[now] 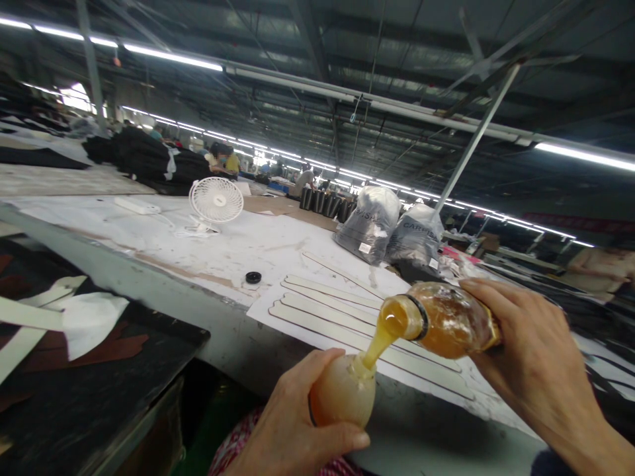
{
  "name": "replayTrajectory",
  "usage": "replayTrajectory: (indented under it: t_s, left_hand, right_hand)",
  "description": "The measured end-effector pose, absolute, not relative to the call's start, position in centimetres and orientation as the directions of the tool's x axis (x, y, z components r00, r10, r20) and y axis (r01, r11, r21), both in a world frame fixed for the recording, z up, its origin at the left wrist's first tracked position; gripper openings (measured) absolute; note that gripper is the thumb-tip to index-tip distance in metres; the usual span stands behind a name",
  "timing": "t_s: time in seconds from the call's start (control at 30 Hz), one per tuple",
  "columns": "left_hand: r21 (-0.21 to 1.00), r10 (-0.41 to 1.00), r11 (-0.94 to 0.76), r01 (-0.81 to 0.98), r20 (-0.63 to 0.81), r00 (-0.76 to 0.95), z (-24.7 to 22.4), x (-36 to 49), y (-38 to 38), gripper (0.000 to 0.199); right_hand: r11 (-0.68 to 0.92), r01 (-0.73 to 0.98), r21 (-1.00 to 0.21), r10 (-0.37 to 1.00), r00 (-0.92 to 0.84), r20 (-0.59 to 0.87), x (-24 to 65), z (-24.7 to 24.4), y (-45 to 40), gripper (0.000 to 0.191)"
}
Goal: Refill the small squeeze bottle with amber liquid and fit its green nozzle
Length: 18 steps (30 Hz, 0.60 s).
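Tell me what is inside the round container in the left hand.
Yellow liquid is pouring in from the tilted bottle. The cloudy container shows orange low down; the left hand covers part, so its level is unclear.

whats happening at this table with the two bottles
A person's right hand tips a bottle of amber liquid on its side, and a thick yellowish stream runs from its mouth into the neck of a smaller rounded bottle held in the left hand. The smaller bottle already has some amber liquid in it. Behind them, pale strips lie on white paper, with a black cap and a small white fan farther back on the table.
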<state>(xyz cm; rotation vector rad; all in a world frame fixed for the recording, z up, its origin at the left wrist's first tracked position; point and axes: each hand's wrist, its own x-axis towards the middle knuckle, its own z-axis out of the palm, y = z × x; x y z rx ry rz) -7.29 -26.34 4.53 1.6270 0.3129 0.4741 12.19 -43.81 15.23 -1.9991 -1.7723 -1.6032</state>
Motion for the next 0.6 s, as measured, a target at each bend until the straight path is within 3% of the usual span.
replayTrajectory:
  t_s: [0.6]
  left_hand:
    - [0.988, 0.468, -0.138, -0.074, 0.131, 0.874, 4.35, -7.31, -26.27, 0.064]
  right_hand:
    - [-0.35, 0.734, 0.582, 0.716, -0.19, 0.671, 12.07, 15.41, -43.74, 0.046]
